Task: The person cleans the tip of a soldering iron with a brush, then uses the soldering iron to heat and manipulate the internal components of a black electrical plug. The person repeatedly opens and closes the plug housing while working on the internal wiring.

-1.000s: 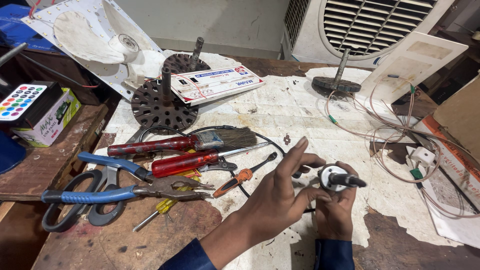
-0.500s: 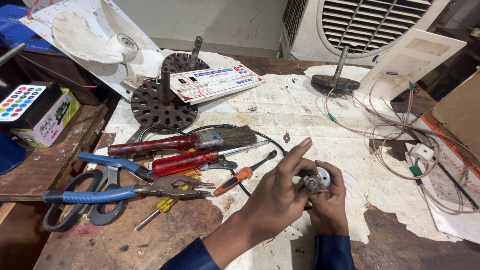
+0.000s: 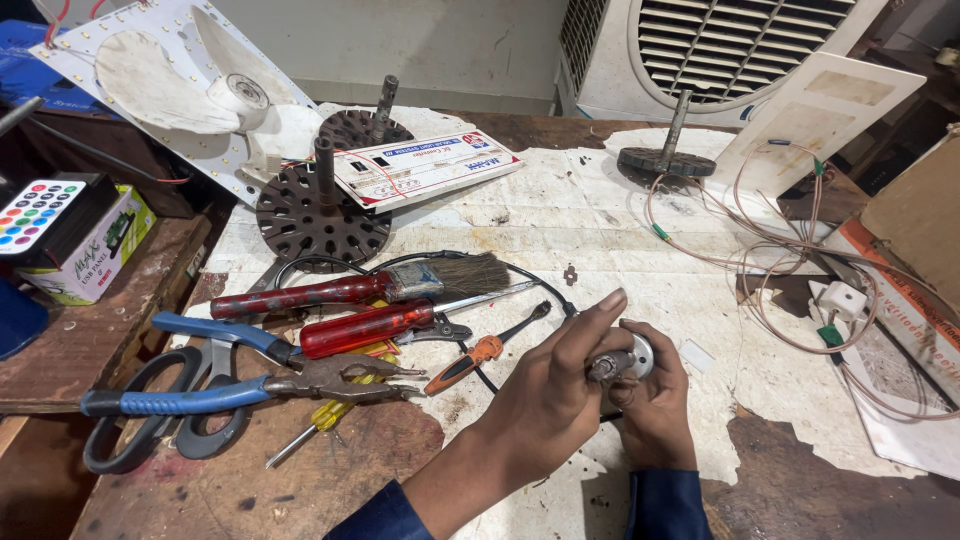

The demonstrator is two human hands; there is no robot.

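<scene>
Both hands meet low in the middle of the worn bench. My right hand point(image 3: 655, 400) cups a small round metal motor part point(image 3: 638, 354) with a short shaft. My left hand point(image 3: 555, 390) reaches across and pinches that shaft end between thumb and fingers, the index finger stretched upward. Just left of the hands lie an orange-handled screwdriver point(image 3: 470, 362), red-handled screwdrivers point(image 3: 365, 327), a paintbrush point(image 3: 465, 272) and blue-handled pliers point(image 3: 215, 385). Part of the motor piece is hidden by my fingers.
Black scissors point(image 3: 150, 410) lie at the left edge. Dark round rotor discs with shafts point(image 3: 320, 215) and a white fan blade point(image 3: 170, 80) sit at the back left, a cooler point(image 3: 720, 45) at the back right. Thin copper wires point(image 3: 790, 260) loop on the right. A colourful remote point(image 3: 40, 212) rests on a box.
The black shaft tip that stuck out to the right of my right hand is now turned in toward my left fingers, which have closed onto it. The hands stay in the same spot.
</scene>
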